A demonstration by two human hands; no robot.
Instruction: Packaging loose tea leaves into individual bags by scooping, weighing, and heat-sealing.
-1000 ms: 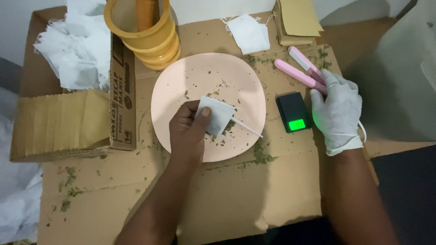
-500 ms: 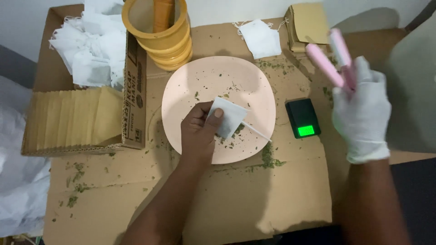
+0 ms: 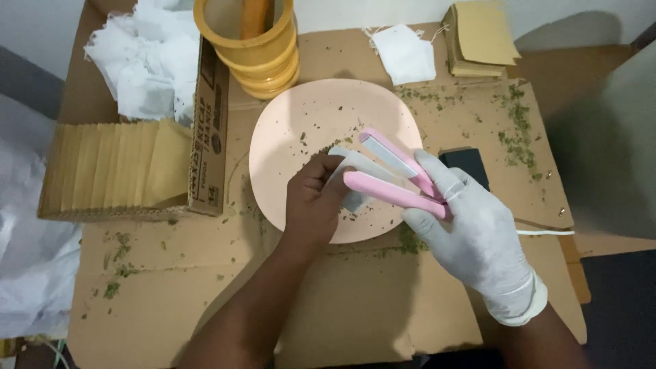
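From the head view, flattened brown cardboard (image 3: 355, 301) strewn with green flakes covers the bench, against a pale wall. A pink plate (image 3: 301, 143) sits mid-sheet; above it stand stacked yellow cups (image 3: 256, 58), left of it an open carton (image 3: 130, 171). Over the plate, the bare left hand (image 3: 314, 201) pinches a small white pouch (image 3: 352, 171). The gloved right hand (image 3: 475, 236) grips an open pink sealer (image 3: 393, 178), its 2 arms astride the pouch. 0.5 s ago the sealer was raised right of the plate.

Bright, even overhead light (soft shadows), sharp focus, slight edge distortion.
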